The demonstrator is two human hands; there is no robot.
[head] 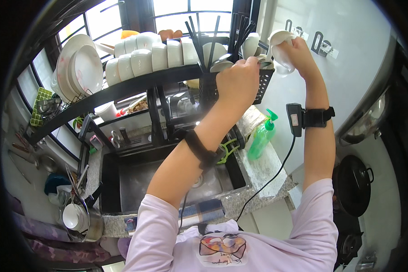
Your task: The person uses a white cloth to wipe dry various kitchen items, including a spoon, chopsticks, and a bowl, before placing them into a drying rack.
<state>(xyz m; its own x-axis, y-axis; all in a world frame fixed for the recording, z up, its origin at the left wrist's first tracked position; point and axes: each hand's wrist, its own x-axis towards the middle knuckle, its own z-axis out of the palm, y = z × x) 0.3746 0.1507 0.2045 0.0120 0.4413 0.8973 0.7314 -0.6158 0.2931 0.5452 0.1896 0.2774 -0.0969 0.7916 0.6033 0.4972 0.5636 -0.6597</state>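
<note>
My left hand (238,80), fingers curled, is raised at a black perforated utensil basket (266,83) on the rack over the sink. Its fingertips are by the spoons (265,63) in the basket; what it grips is hidden. My right hand (294,54), to the right of the basket, is closed on a white, partly translucent item (283,63), perhaps a ladle or spoon with a thin plastic part; its exact kind is unclear. Black chopsticks (243,34) and white spoons stand in the basket beside my left hand.
White bowls (141,63) and plates (87,69) line the black dish rack (136,83). Below lies a dark sink (139,183). A green pump bottle (261,141) stands on the counter at right. A black wok (352,185) is farther right. Cables hang from both forearms.
</note>
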